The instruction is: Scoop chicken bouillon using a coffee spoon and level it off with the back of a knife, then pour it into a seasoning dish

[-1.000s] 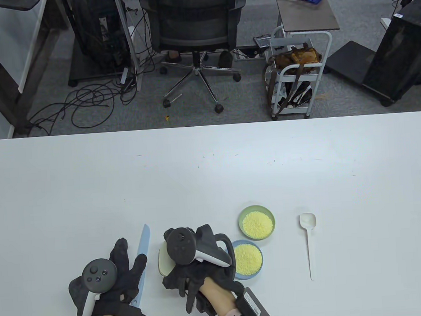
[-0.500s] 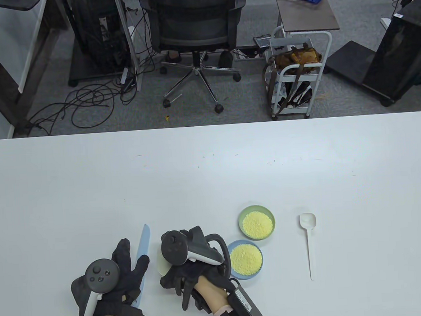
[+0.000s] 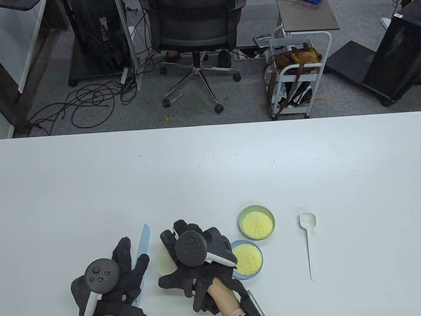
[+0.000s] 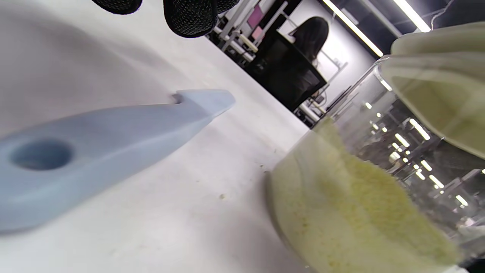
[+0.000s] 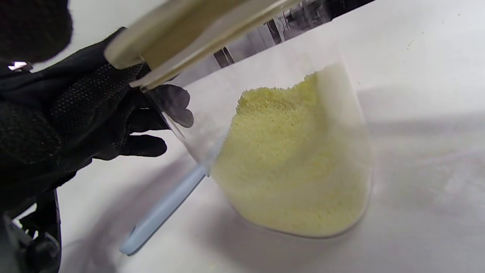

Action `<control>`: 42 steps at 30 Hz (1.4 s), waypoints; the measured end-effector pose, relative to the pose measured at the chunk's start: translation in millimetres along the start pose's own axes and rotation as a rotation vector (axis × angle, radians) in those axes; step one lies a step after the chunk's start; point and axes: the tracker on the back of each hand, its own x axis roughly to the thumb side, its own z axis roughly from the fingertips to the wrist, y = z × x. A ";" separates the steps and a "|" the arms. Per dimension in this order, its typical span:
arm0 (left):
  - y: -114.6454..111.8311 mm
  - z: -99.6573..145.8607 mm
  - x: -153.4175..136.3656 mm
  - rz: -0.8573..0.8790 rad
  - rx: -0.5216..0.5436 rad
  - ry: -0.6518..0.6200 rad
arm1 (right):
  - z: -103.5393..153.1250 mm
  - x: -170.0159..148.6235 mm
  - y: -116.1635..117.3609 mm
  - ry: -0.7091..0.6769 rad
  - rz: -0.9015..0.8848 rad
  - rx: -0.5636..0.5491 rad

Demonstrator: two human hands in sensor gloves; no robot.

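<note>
While right hand (image 3: 192,260) grips cream lid (image 5: 182,34) of clear, half-full bouillon jar (image 5: 295,159) near pale blue knife (image 3: 141,256) under relaxed left hand (image 3: 121,276), lift lid straight, keeping jar steady.

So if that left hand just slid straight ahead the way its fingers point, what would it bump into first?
Probably nothing. The left hand lies on the blue knife, fingers pointing up the table, which looks bare ahead. The jar sits off to its right.
</note>
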 end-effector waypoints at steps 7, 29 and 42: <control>-11.8 9.5 23.1 0.131 -0.034 -0.211 | 18.6 -17.8 18.6 0.033 -0.264 -0.177; -47.6 -2.1 24.3 0.349 -0.315 -0.266 | 24.3 -38.3 40.7 0.211 -0.276 -0.308; -51.5 -4.3 23.8 0.322 -0.325 -0.247 | 21.1 -41.5 48.6 0.228 -0.235 -0.299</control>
